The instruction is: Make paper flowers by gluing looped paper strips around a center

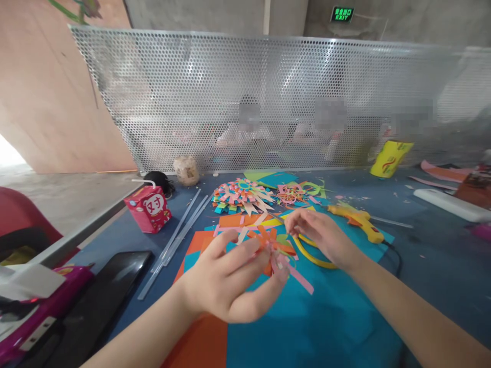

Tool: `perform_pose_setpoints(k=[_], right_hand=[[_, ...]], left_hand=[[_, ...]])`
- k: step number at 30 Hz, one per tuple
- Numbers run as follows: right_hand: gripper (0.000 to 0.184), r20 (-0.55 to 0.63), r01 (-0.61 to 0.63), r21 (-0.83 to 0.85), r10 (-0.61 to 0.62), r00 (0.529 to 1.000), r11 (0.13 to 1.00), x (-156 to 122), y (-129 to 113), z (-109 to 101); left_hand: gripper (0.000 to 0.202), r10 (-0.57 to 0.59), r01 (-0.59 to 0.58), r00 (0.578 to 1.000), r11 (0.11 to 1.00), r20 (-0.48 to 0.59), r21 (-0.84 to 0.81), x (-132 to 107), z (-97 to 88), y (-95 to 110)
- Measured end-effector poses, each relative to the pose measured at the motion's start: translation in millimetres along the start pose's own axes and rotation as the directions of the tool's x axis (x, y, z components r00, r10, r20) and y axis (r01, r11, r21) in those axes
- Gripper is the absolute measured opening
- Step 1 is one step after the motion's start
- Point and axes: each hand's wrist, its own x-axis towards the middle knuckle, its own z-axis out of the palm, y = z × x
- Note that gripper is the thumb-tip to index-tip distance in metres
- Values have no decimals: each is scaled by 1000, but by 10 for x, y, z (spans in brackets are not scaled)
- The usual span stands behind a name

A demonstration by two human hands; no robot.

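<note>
My left hand (230, 281) is curled around a small paper flower of orange and pink strips (274, 250), pinching it above the blue and orange paper sheets (307, 327). My right hand (318, 232) reaches in from the right, fingers bent and touching the flower's far edge. Just beyond the right hand lie yellow-handled scissors (312, 253). A yellow glue gun (358, 221) rests on the table right of that hand.
A finished multicoloured paper flower (241, 197) and paper scraps (295, 193) lie further back. Glue sticks (176, 237), a red drink carton (149, 208) and a black tablet (103, 296) sit left. A perforated metal screen (268, 97) closes the far edge; people sit behind it.
</note>
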Motion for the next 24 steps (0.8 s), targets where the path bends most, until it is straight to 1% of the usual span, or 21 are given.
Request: perform_pose_setpoints(k=[2, 4, 5, 7, 10, 11, 12, 13, 14, 15, 17, 21, 22, 23, 24], right_hand=[[39, 113, -144, -8, 144, 983, 990, -3, 13, 26], [36, 202, -264, -25, 263, 943, 964, -19, -1, 75], [38, 237, -289, -15, 284, 929, 957, -29, -14, 99], [44, 288, -286, 27, 267, 920, 958, -45, -37, 135], [44, 305, -252, 31, 231, 924, 967, -50, -56, 140], [43, 302, -250, 23, 231, 925, 968, -47, -61, 134], [43, 302, -248, 18, 232, 925, 968, -45, -66, 127], [43, 302, -245, 16, 229, 925, 969, -42, -72, 123], [42, 303, -240, 15, 225, 926, 971, -41, -78, 120], [41, 298, -231, 10, 218, 929, 973, -41, -83, 121], [40, 277, -204, -13, 199, 940, 979, -46, -86, 128], [41, 237, -176, -77, 190, 953, 981, -63, -64, 141], [42, 229, -181, -92, 198, 953, 979, -65, -59, 142], [43, 225, -184, -101, 203, 953, 978, -67, -58, 142], [42, 227, -187, -100, 205, 952, 977, -66, -60, 143]], left_hand=[[13, 53, -51, 998, 997, -32, 50, 59, -37, 5], [11, 90, -87, 995, 993, -34, 84, 98, -49, 2], [11, 101, -97, 994, 991, -36, 97, 105, -49, -1], [10, 112, -108, 993, 988, -33, 114, 88, -45, -5], [12, 87, -91, 995, 993, 54, 76, -16, -30, 9], [15, 54, -56, 996, 998, 78, 25, -64, -20, 19], [20, 0, 5, 996, 999, 93, -47, -115, -8, 30], [27, -76, 91, 992, 985, 102, -149, -162, 7, 42], [32, -172, 199, 977, 948, 124, -250, -204, 23, 52], [36, -244, 282, 958, 903, 154, -323, -237, 39, 61], [36, -346, 411, 911, 819, 226, -401, -272, 64, 75], [20, -414, 536, 839, 741, 355, -404, -267, 80, 85], [17, -420, 552, 828, 728, 371, -406, -264, 80, 86], [17, -418, 553, 827, 724, 375, -412, -264, 80, 87], [18, -412, 540, 837, 731, 361, -418, -268, 80, 87]])
